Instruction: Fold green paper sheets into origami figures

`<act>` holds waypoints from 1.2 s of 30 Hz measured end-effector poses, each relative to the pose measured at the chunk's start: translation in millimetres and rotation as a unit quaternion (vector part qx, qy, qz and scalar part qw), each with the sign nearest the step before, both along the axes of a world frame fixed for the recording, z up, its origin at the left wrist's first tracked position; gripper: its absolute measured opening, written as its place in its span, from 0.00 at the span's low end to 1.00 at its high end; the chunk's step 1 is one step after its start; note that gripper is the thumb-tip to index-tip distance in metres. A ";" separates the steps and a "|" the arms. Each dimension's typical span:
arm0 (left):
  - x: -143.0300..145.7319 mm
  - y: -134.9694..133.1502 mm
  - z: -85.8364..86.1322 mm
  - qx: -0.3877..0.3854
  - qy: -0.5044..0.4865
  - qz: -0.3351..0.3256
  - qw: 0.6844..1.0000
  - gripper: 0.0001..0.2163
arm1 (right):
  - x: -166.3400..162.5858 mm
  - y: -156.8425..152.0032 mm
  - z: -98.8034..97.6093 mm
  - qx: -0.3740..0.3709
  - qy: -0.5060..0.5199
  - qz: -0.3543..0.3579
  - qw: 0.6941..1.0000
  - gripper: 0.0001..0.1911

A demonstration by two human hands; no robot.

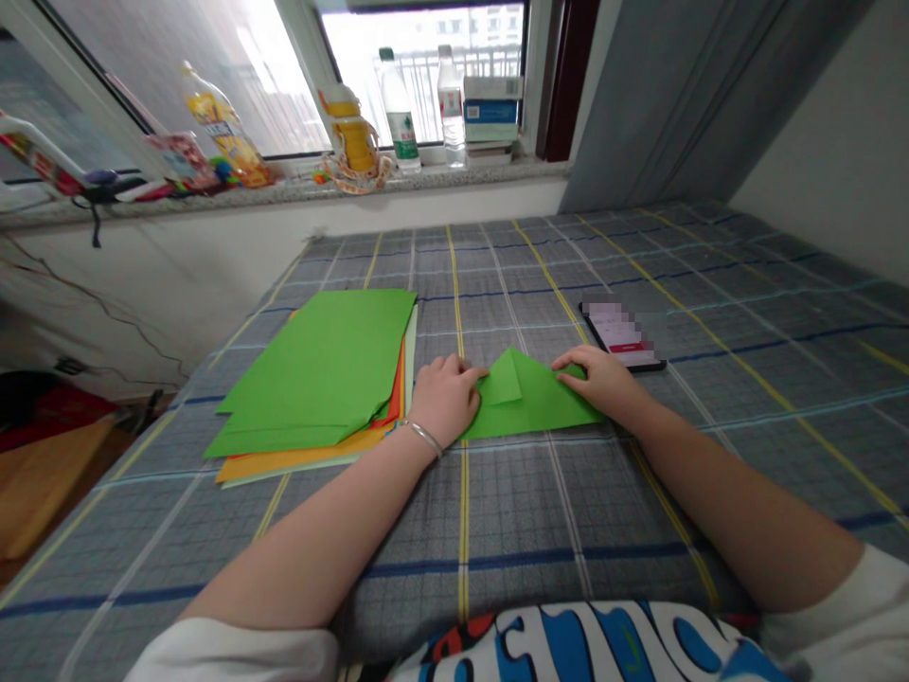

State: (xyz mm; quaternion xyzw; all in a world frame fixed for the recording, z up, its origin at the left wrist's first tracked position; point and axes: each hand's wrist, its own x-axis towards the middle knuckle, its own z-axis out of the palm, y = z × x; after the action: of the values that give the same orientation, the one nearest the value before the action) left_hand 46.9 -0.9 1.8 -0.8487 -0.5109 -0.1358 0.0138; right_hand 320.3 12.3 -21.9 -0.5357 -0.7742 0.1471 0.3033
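Note:
A sheet of green paper folded into a triangular shape (529, 403) lies on the plaid bed cover (497, 511), with a smaller flap raised near its peak. My left hand (446, 398) presses on its left end, and a silver bangle (423, 438) circles that wrist. My right hand (589, 379) holds down its right end with the fingers curled over the edge. Just left of my left hand is a stack of coloured paper (312, 374), with green sheets on top and orange and pale sheets showing beneath.
A smartphone (623, 336) with a blurred screen lies just beyond my right hand. The bed runs up to a white wall under a window sill, which holds several plastic bottles (399, 112). A grey curtain (682, 95) hangs at the right.

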 end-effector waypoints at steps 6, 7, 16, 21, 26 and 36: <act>8.4 -5.2 -11.1 0.049 0.009 -0.180 0.982 0.16 | -5.1 -2.5 -3.6 0.081 -0.081 0.073 0.991 0.10; 8.9 -4.0 -13.4 0.034 0.012 -0.200 0.979 0.17 | -7.4 -4.0 -3.2 0.085 -0.082 0.094 0.988 0.10; 5.5 -1.9 -9.7 -0.022 0.032 -0.255 0.966 0.19 | -21.0 -18.9 7.4 0.077 -0.090 0.191 0.974 0.10; 4.9 -9.8 3.2 -0.031 0.043 -0.242 0.969 0.23 | -18.0 -24.4 14.9 0.056 -0.121 0.213 0.968 0.18; 8.2 -15.4 9.2 -0.030 0.064 -0.246 0.967 0.30 | -18.8 -30.5 22.7 0.049 -0.161 0.221 0.961 0.29; 13.4 -18.8 9.2 -0.003 0.074 -0.232 0.970 0.16 | -21.4 -35.4 31.2 0.037 -0.185 0.225 0.956 0.13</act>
State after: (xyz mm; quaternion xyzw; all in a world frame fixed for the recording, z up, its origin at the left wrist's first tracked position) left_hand 60.3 -19.6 11.0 -0.9519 -0.2976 -0.0708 0.0173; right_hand 298.9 -23.1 9.2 -0.3540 -0.9221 0.0813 0.1336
